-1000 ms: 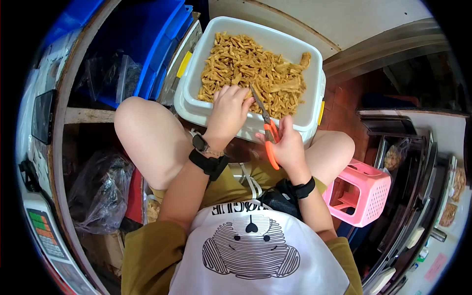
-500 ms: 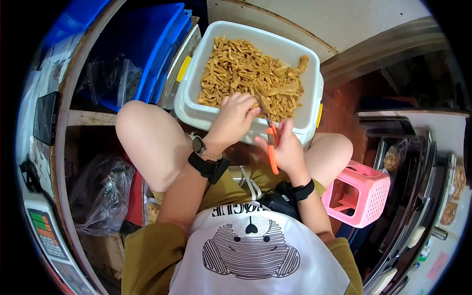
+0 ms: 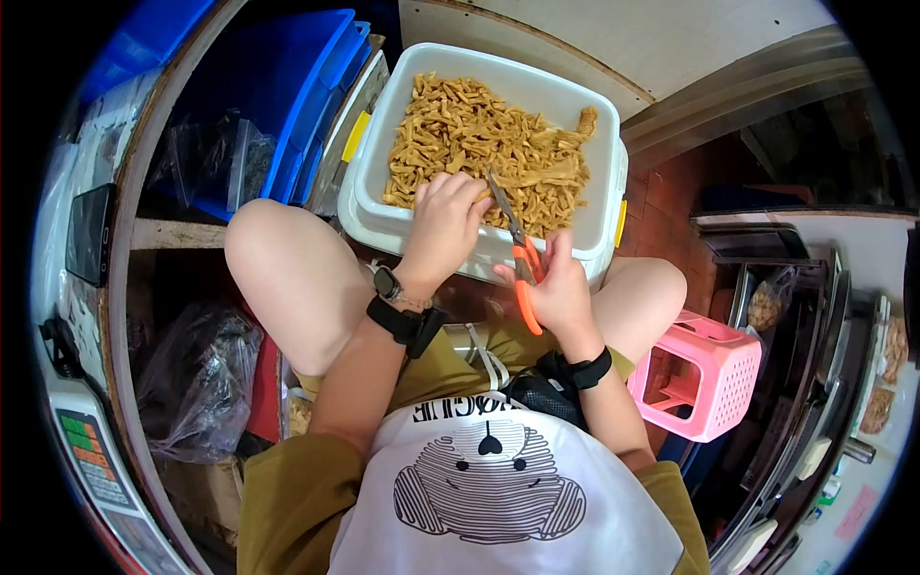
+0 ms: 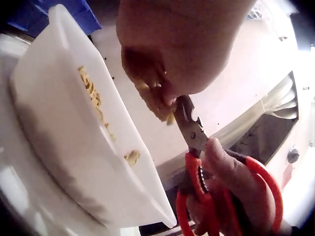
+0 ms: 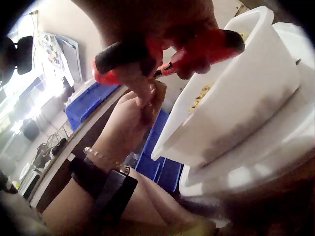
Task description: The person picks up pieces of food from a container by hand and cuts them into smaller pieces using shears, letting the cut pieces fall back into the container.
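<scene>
A white tub (image 3: pixel 369 196) holds a heap of yellow-brown strips (image 3: pixel 460 125), with a larger piece (image 3: pixel 586 123) at its right end. Over the near side of the tub, the left hand (image 3: pixel 447 225) pinches a brown piece (image 4: pixel 156 104), seen in the left wrist view. The right hand (image 3: pixel 559 287) grips orange-handled scissors (image 3: pixel 525 283), fingers and thumb around the handles. Their dark blades lie beside the left fingertips, at the held piece. How far apart the blades stand is unclear in the head view.
Blue bins (image 3: pixel 311 105) and plastic bags stand at the left, with a phone (image 3: pixel 89 233) and a scale (image 3: pixel 96 460) farther out. A pink stool (image 3: pixel 714 383) lies right of the right knee (image 3: pixel 652 292). Dark trays are stacked beyond it.
Both hands and the scissors shifted slightly toward the body, then slightly back up and left. The camera view has also shifted a little. The grips look the same.
</scene>
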`<action>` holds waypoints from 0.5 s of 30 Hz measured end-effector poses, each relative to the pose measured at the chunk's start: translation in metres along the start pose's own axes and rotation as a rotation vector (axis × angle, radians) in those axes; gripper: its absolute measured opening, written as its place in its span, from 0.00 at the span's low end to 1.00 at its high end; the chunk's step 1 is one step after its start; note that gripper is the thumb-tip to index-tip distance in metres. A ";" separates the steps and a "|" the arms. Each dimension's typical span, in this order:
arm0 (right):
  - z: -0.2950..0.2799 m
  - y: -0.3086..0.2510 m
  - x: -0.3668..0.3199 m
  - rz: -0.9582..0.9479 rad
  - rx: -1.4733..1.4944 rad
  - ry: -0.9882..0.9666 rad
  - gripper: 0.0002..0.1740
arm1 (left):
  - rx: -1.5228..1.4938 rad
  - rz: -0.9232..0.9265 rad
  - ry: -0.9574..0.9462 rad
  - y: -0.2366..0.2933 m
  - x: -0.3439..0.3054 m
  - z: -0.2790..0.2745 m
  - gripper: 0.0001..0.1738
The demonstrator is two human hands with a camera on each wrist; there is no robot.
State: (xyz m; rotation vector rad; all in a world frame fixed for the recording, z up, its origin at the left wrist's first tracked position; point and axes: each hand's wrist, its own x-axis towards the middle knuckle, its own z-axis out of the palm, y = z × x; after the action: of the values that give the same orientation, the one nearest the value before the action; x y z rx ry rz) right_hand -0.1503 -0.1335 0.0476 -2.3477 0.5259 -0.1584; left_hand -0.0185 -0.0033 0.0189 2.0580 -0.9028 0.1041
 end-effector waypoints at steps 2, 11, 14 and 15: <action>0.005 0.006 0.001 -0.008 0.010 0.032 0.38 | 0.007 -0.024 0.040 -0.001 0.001 0.000 0.11; 0.005 0.017 -0.002 0.075 0.052 0.055 0.39 | -0.686 -0.441 0.116 -0.027 0.004 0.006 0.14; 0.002 0.012 -0.001 0.024 0.012 0.020 0.39 | -0.908 -0.545 0.098 -0.022 0.006 0.000 0.13; 0.001 0.010 -0.001 0.026 -0.016 -0.020 0.39 | -0.964 -0.549 0.114 -0.019 0.007 -0.003 0.12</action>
State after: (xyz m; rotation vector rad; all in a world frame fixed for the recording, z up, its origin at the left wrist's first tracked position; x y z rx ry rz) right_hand -0.1544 -0.1391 0.0398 -2.3546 0.5491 -0.1187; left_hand -0.0009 0.0019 0.0099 1.2885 -0.1904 -0.4288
